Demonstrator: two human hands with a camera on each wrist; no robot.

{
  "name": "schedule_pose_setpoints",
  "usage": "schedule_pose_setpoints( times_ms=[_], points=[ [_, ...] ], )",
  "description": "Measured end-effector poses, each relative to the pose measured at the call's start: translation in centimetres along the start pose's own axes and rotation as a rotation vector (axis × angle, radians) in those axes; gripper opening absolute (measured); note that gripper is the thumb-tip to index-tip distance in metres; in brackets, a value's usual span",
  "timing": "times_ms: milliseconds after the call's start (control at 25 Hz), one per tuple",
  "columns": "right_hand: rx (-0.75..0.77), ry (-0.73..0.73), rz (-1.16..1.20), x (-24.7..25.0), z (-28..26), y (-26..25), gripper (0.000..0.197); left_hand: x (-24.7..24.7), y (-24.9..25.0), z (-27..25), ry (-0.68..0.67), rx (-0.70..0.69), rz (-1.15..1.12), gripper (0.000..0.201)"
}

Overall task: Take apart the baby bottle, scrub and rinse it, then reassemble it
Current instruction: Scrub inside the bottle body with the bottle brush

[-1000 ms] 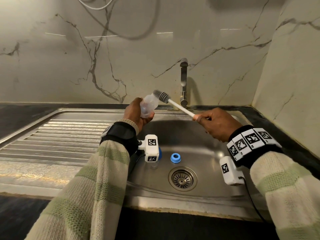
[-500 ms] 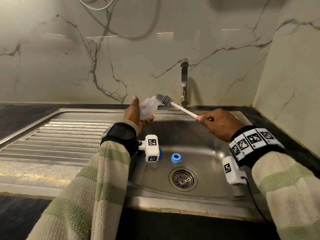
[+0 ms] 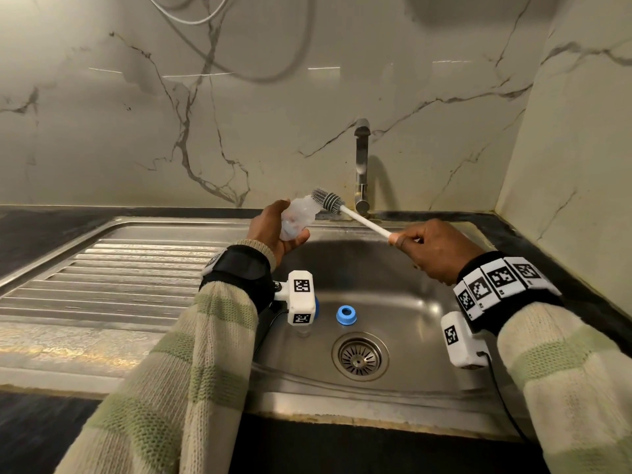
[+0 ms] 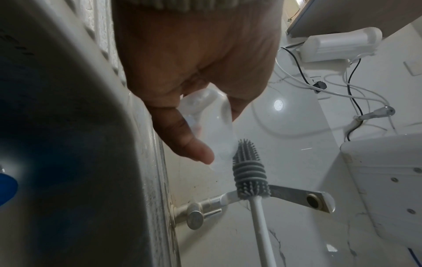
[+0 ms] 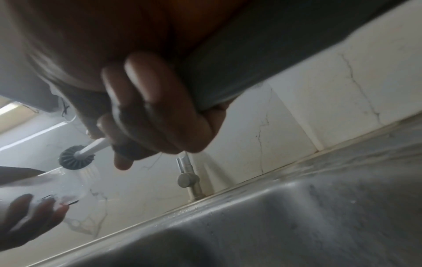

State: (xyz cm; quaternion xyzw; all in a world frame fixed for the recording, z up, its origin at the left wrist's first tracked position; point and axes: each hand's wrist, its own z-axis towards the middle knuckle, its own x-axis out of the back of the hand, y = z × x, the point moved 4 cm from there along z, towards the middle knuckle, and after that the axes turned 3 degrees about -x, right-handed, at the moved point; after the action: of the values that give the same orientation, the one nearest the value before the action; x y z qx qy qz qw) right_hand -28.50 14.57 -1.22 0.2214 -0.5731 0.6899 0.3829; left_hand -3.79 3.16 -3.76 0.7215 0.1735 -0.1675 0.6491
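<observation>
My left hand (image 3: 273,230) grips the clear baby bottle body (image 3: 298,217) above the back left of the sink basin, its mouth turned right toward the brush. My right hand (image 3: 434,249) holds the white handle of a bottle brush (image 3: 362,220); its grey bristle head (image 3: 326,200) sits just outside the bottle's mouth. In the left wrist view the brush head (image 4: 248,169) is beside the bottle rim (image 4: 224,137), with my thumb along the bottle wall. A blue screw ring (image 3: 346,314) lies on the basin floor, and another blue part (image 3: 316,306) is mostly hidden behind my left wrist camera.
The steel sink basin (image 3: 410,302) has a drain (image 3: 359,356) at its middle. The tap (image 3: 361,165) stands behind, just past the brush, with no water running. A ribbed draining board (image 3: 119,271) lies to the left. Marble walls close the back and right.
The brush head has drawn slightly out and to the right of the bottle mouth. Both hands have shifted a little right, and the bottle has tilted slightly.
</observation>
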Motion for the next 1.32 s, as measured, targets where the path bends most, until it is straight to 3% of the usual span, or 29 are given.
schedule_pose_setpoints(
  times_ms=[240,520,680,960,1320],
  points=[
    [0.017,-0.012,0.006,-0.1,-0.2,-0.4,0.028,-0.1,-0.1,-0.2,0.019,0.026,-0.003,0.013],
    [0.021,-0.022,0.021,-0.1,-0.3,-0.6,0.025,0.0,0.1,-0.1,0.086,0.018,-0.017,0.013],
    [0.011,-0.029,0.028,-0.1,-0.4,-0.5,0.025,0.2,0.0,0.0,0.071,0.028,-0.017,0.028],
    [-0.035,0.004,0.025,0.4,0.0,0.6,0.022,0.0,0.2,0.0,0.058,0.012,-0.048,0.016],
    [0.023,0.022,-0.069,0.3,-0.3,-0.2,0.028,0.2,0.1,0.0,0.034,-0.016,0.048,0.041]
  ],
)
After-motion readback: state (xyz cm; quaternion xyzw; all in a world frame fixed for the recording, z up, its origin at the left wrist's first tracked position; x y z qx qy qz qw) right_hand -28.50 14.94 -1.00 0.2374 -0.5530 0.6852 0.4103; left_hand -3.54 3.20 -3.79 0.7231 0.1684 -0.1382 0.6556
